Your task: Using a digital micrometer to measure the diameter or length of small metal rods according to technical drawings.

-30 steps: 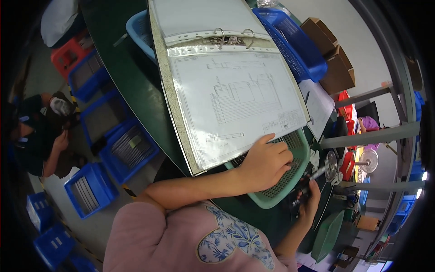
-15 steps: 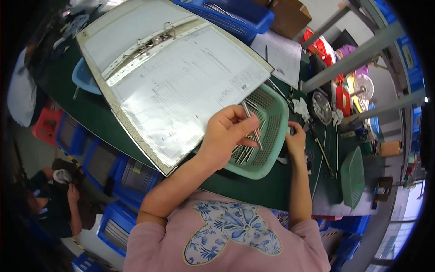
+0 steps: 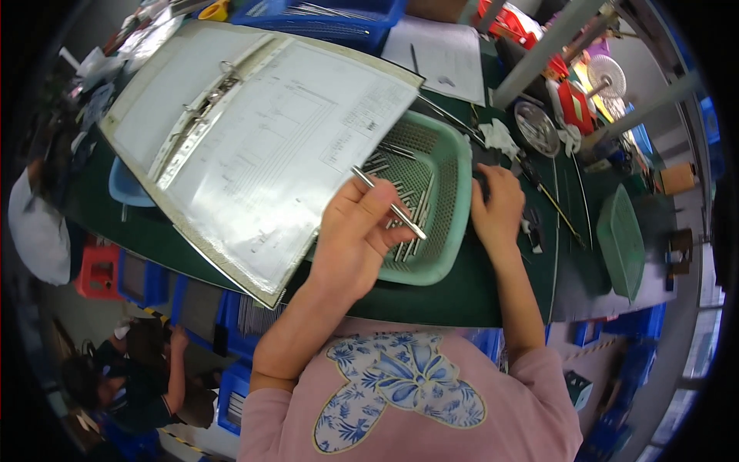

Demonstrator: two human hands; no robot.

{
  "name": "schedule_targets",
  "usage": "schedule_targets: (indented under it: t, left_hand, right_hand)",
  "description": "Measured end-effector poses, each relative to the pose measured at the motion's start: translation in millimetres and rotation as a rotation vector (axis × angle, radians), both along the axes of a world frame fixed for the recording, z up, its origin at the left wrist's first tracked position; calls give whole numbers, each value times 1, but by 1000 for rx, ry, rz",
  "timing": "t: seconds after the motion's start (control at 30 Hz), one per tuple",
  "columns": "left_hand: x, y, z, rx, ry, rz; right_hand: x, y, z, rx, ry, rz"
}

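My left hand pinches a short shiny metal rod between thumb and fingers, tilted above a green perforated plastic basket. Several similar metal rods lie loose in that basket. To the basket's right, my right hand rests low over the table with its fingers curled about a small dark thing, mostly hidden, whose kind I cannot make out. An open ring binder with drawing sheets in clear sleeves lies left of the basket and overlaps its edge.
A blue basket with rods and a printed sheet lie at the back. Right of my right hand are a metal bowl, a long thin tool and another green basket. A seated person works at lower left.
My view has shifted, so the table appears moved leftward. The rod in my left hand has turned from steep to a flatter slant. My right hand has moved forward beside the basket.
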State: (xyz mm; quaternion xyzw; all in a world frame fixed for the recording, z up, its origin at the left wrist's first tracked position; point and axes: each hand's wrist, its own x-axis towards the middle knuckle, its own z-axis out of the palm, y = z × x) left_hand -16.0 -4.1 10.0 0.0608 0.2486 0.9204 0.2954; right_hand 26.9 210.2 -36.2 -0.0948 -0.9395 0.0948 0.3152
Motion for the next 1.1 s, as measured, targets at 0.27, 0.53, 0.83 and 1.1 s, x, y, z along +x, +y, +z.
schedule_targets:
  t: [0.27,0.53,0.83,1.1]
  left_hand:
    - [13,18,-2,-124,-17,42]
    - [14,8,2,-85,17,-21]
    - [13,16,-11,-92,69,54]
    - [8,18,-19,-195,251,81]
  right_hand:
    - [39,-79,68,105,299,533]
    - [28,-76,62,156,368,462]
    - [26,-80,51,195,393,437]
    - [70,37,23,-126,64,-142]
